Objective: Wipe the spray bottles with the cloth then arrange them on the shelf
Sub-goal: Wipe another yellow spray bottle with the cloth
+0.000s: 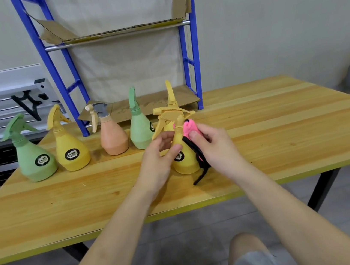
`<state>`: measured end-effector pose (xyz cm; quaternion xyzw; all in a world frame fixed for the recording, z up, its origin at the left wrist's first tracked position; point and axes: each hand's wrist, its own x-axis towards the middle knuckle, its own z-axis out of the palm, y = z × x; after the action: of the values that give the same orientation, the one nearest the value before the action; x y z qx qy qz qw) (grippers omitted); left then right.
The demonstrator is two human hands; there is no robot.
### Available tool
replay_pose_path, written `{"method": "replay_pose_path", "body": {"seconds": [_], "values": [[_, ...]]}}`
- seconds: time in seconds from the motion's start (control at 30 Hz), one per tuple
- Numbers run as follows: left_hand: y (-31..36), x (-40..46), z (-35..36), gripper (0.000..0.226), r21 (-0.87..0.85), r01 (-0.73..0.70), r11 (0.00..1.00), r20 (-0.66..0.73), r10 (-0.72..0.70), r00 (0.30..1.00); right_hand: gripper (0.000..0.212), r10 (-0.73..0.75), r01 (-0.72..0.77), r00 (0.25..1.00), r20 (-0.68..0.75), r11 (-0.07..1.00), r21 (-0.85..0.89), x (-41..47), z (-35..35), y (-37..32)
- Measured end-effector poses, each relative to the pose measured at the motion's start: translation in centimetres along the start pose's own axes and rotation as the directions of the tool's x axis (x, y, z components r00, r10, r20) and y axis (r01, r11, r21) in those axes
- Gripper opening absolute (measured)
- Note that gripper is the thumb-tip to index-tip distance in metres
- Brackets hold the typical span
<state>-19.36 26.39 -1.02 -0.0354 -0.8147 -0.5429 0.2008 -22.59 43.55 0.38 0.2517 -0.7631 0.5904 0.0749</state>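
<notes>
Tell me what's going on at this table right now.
A person is wiping a yellow spray bottle: the left hand steadies it while the right hand rubs a pink cloth against its neck. Five more bottles stand on the table. The blue shelf behind holds no bottles yet.

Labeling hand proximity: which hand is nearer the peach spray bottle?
Left. The left hand grips the yellow spray bottle just right of the peach spray bottle; the right hand, pressing the pink cloth, sits beyond the yellow bottle's far side.
</notes>
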Motion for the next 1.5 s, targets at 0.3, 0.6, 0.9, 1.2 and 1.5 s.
{"method": "replay_pose_path", "body": {"seconds": [0.3,0.6,0.9,1.2,1.5], "values": [[-0.1,0.4,-1.0,0.041,0.166,0.003,0.986,0.066,-0.014,0.998,0.022,0.135,-0.115,0.990,0.049,0.948,-0.298,-1.9,-1.5,3.6],[0.4,0.2,-0.2,0.051,0.239,-0.010,0.971,0.058,-0.004,0.998,0.026,0.062,-0.063,0.998,0.005,0.997,0.051,-0.3,-0.5,-0.5],[-0.2,0.6,-0.7,0.033,0.092,-0.007,0.996,0.122,-0.004,0.993,0.022,0.117,-0.111,0.992,0.043,0.986,-0.122,-1.1,-1.7,2.2],[0.7,1.2,-1.5,0.032,0.223,0.008,0.975,0.146,-0.041,0.988,0.029,0.140,-0.096,0.983,0.119,0.945,-0.314,-0.4,-2.9,2.1],[1.5,1.3,0.1,0.031,0.255,-0.066,0.965,0.043,0.057,0.997,0.024,0.025,-0.026,1.000,-0.006,0.997,-0.078,0.1,-0.4,0.0]]}}
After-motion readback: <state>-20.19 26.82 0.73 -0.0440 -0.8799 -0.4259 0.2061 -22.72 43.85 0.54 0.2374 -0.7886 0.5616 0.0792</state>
